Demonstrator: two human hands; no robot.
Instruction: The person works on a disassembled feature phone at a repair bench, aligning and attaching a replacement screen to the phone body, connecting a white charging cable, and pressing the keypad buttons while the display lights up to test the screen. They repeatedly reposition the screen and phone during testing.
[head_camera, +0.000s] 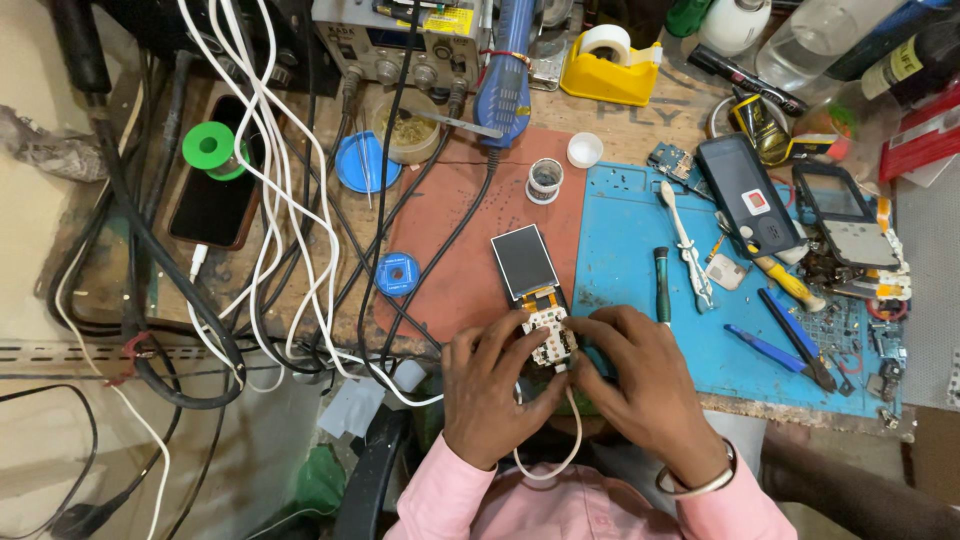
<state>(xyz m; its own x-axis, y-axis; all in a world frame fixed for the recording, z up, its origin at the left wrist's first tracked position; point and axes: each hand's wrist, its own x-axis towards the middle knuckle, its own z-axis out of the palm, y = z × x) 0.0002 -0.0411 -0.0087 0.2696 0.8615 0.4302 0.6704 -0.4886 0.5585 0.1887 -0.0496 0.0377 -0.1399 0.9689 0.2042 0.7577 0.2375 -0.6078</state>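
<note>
At the near edge of the desk (640, 110), at 6 o'clock, a small circuit board (551, 338) with its raised screen (524, 262) is pinched between the left hand (492, 392) and the right hand (642, 385), fingers closed on its sides. A green screwdriver (662, 284) lies at 1 o'clock of it.

Both hands are placed at the near bench edge: left hand (490, 385) left of the circuit board (550, 338), right hand (640, 375) right of it, fingertips touching it. A small screen (523, 262) is joined to the board's far side. A screwdriver (661, 285) and toothbrush (686, 245) lie right of the screen on the mat (620, 215). A tape dispenser (610, 65) is set far behind. Cables (270, 200) are draped at left.
</note>
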